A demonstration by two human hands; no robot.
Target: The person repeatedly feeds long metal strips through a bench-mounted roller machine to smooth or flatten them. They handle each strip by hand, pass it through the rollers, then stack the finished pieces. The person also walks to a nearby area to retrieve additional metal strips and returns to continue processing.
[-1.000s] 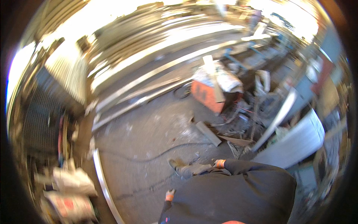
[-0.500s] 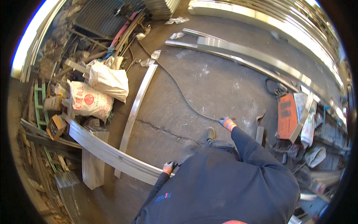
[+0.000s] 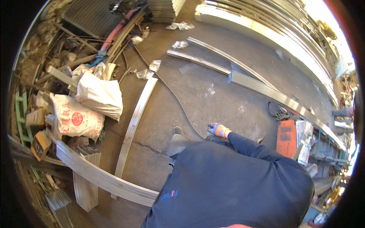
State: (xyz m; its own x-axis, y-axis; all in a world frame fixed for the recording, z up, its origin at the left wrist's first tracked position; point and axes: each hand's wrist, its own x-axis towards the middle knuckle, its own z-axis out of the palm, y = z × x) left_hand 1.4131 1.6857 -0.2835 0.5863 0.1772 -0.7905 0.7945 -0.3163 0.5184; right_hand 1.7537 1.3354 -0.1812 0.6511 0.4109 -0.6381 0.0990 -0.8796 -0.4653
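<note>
My right hand (image 3: 218,130), in a grey glove with an orange cuff, is in front of my body with its fingers stretched out to the left and nothing visible in them. A dark hose (image 3: 178,99) snakes over the floor and passes out of sight beside my leg, just below that hand. My left hand is hidden by my dark jacket. On the left, a bundle of long pale metal profiles (image 3: 102,173) runs toward me, its near end also hidden by the jacket. It lies across an upright stack of profiles (image 3: 86,182) and over a single metal bar (image 3: 135,127) on the floor.
White sacks (image 3: 99,95) and scrap timber crowd the left side. Toward the upper right lies another metal profile bundle (image 3: 281,97) over thin rails (image 3: 199,60). An orange box (image 3: 286,136) stands at the right. Stacked long profiles (image 3: 258,32) line the far side.
My left hand, earlier at the near bundle's edge, has gone out of sight. My right hand has moved left. The far bundle has shifted rightward and nearer along the rails. My view has turned somewhat.
</note>
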